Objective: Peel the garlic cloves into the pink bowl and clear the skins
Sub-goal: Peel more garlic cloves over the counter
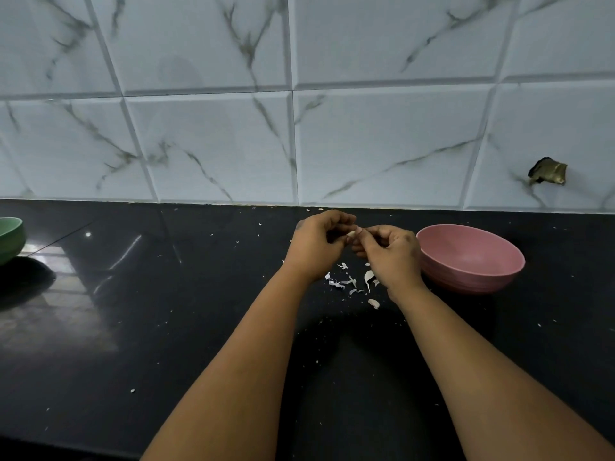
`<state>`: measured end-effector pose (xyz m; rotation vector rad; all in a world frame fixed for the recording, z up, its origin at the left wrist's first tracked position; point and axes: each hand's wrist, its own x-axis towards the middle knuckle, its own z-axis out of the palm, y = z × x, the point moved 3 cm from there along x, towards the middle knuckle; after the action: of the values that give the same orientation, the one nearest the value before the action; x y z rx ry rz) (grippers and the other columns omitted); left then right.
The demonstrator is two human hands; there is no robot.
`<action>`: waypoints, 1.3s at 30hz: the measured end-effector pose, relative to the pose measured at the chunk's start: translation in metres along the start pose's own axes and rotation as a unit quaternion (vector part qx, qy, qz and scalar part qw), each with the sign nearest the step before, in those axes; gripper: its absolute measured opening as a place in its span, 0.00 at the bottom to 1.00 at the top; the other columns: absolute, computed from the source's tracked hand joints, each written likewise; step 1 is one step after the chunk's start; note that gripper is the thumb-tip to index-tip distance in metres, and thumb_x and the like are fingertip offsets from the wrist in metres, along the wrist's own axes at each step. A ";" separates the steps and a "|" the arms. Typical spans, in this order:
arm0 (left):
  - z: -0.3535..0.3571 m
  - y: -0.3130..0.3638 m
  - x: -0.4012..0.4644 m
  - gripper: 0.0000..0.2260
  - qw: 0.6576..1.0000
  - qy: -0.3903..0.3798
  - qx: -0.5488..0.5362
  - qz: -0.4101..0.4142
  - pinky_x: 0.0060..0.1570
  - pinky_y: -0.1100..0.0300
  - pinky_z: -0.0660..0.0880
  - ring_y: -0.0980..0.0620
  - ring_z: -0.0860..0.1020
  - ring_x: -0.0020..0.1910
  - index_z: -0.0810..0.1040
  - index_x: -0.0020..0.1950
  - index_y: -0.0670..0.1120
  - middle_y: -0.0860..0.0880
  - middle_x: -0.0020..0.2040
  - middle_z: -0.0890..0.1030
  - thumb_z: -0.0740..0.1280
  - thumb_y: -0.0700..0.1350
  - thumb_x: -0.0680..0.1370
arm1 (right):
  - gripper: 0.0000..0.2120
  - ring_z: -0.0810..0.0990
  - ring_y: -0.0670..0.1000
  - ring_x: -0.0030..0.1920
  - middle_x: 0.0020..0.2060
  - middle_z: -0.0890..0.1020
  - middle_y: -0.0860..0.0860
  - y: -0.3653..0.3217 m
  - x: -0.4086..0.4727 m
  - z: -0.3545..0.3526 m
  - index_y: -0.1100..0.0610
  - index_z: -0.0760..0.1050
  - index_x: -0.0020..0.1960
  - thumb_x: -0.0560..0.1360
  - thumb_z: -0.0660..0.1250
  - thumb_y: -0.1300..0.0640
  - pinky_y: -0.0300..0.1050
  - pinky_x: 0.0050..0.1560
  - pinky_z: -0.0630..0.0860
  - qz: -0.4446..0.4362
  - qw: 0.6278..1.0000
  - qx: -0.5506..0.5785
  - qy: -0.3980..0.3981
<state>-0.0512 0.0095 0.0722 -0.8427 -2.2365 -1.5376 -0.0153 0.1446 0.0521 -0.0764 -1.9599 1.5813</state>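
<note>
**Clove under peel above the counter, pink bowl apparently unfilled**

Both hands meet over the black counter, just left of the pink bowl. The left hand has its fingers curled round a garlic clove, of which only a pale tip shows between the fingertips. The right hand pinches at that exposed tip with thumb and forefinger, apparently working the skin loose.

Handling, as judged: the clove is small, light and firm, its bare flesh likely slick, its skin papery and apt to tear into scraps. The sound hold is across the body with one hand while the other nips the skin at the pointed end.

Orientation: the clove is largely hidden; its long axis appears to run roughly left to right between the two hands, the visible end toward the right hand. This cannot be confirmed.

Loose skins lie scattered on the counter directly beneath the hands, near the bowl. The visible part of the bowl's interior shows no cloves. A green bowl stands at the far left edge.
</note>
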 end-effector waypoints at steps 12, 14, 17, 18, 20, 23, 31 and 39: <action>0.001 -0.003 -0.001 0.13 0.999 0.001 -0.043 -0.029 0.53 0.60 0.79 0.54 0.84 0.45 0.80 0.55 0.44 0.48 0.45 0.85 0.74 0.34 0.72 | 0.10 0.80 0.43 0.30 0.31 0.83 0.51 0.003 0.004 0.000 0.55 0.80 0.36 0.76 0.68 0.60 0.38 0.35 0.76 0.011 1.000 0.018 0.005; 0.002 -0.004 -0.001 0.13 0.996 -0.002 -0.073 -0.045 0.53 0.60 0.79 0.53 0.83 0.46 0.80 0.55 0.43 0.47 0.45 0.85 0.73 0.34 0.72 | 0.09 0.79 0.44 0.30 0.30 0.82 0.51 0.007 0.006 0.001 0.54 0.79 0.36 0.76 0.68 0.57 0.41 0.36 0.76 0.011 1.000 0.006 0.006; 0.004 -0.006 0.000 0.12 0.989 -0.015 -0.123 -0.077 0.55 0.59 0.79 0.53 0.82 0.46 0.80 0.54 0.44 0.48 0.46 0.84 0.72 0.33 0.74 | 0.09 0.77 0.45 0.32 0.32 0.81 0.51 0.009 0.006 0.007 0.53 0.77 0.38 0.77 0.65 0.56 0.45 0.39 0.76 0.023 1.000 0.014 0.009; 0.005 -0.007 0.000 0.11 0.985 -0.019 -0.146 -0.088 0.56 0.58 0.78 0.53 0.81 0.46 0.80 0.55 0.43 0.48 0.46 0.83 0.71 0.32 0.74 | 0.09 0.76 0.45 0.32 0.32 0.80 0.50 0.009 0.005 0.009 0.53 0.76 0.39 0.78 0.64 0.56 0.46 0.40 0.76 0.030 0.999 0.019 0.010; 0.007 -0.008 -0.001 0.11 0.973 -0.024 -0.203 -0.109 0.57 0.58 0.77 0.54 0.80 0.47 0.79 0.56 0.41 0.48 0.46 0.82 0.69 0.31 0.75 | 0.09 0.75 0.45 0.33 0.33 0.79 0.49 0.009 0.005 0.013 0.53 0.76 0.40 0.79 0.63 0.57 0.45 0.40 0.75 0.047 0.998 0.041 0.007; 0.010 -0.008 -0.001 0.11 0.950 -0.037 -0.282 -0.126 0.56 0.60 0.77 0.54 0.79 0.46 0.78 0.56 0.41 0.48 0.44 0.80 0.65 0.29 0.77 | 0.11 0.73 0.46 0.34 0.32 0.77 0.48 0.009 0.005 0.016 0.53 0.75 0.40 0.80 0.61 0.59 0.44 0.40 0.72 0.077 0.993 0.092 -0.002; 0.015 -0.011 -0.004 0.09 0.877 -0.065 -0.431 -0.201 0.47 0.63 0.79 0.53 0.81 0.40 0.78 0.55 0.39 0.45 0.43 0.80 0.62 0.31 0.79 | 0.12 0.73 0.47 0.35 0.32 0.76 0.49 0.010 0.006 0.017 0.52 0.74 0.40 0.80 0.58 0.57 0.47 0.40 0.72 0.081 0.994 0.070 -0.021; 0.024 -0.010 -0.006 0.01 0.882 0.006 -0.413 -0.228 0.45 0.64 0.80 0.52 0.82 0.39 0.79 0.48 0.38 0.44 0.41 0.82 0.68 0.35 0.77 | 0.10 0.75 0.49 0.35 0.34 0.77 0.50 0.012 0.008 0.014 0.52 0.74 0.40 0.80 0.59 0.56 0.49 0.41 0.74 0.068 0.997 0.027 -0.012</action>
<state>-0.0509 0.0269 0.0519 -0.4729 -1.7931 -2.7969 -0.0322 0.1394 0.0432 -0.1736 -1.9648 1.7296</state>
